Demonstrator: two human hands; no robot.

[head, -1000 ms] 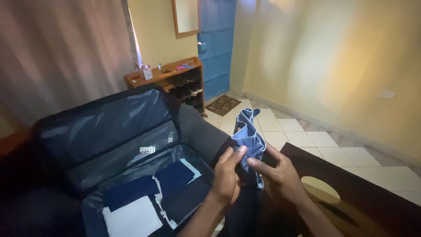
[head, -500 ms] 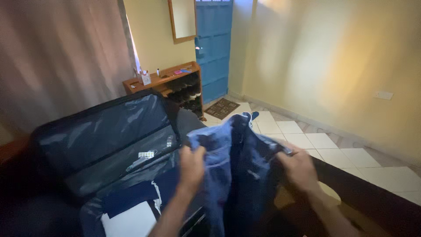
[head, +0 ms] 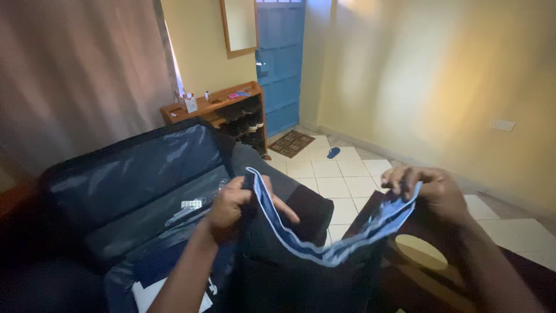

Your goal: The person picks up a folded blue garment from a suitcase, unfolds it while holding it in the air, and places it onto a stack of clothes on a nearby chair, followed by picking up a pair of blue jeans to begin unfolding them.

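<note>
Hands: we count two, both our own, both closed on the same cloth.
Left hand [head: 230, 203]: we grip one corner of the garment's top edge, fingers curled round it, forefinger sticking out toward the middle.
Right hand [head: 431, 190]: our fingers are bunched tight over the other corner, knuckles up.
Dark blue denim garment with a pale blue inner band [head: 324, 249]: one piece, stretched between our two hands; the band sags in a curve between them and the dark body hangs down in front of us, out of the bottom of the view.
Open dark blue soft suitcase [head: 139, 179]: one, to our left on a dark seat, lid propped up behind; it lies just beside our left hand.
In the suitcase: we see one white folded cloth [head: 156, 290] at the bottom edge and one blister strip of pills [head: 191, 204] by the hinge.
Wooden shoe rack [head: 223, 113]: one, against the far wall, small items on top, well apart from us.
Blue door [head: 281, 64]: one, past the rack.
Patterned doormat [head: 294, 142]: one, before the door.
Blue slipper [head: 333, 152]: one, on the white floor tiles.
</note>
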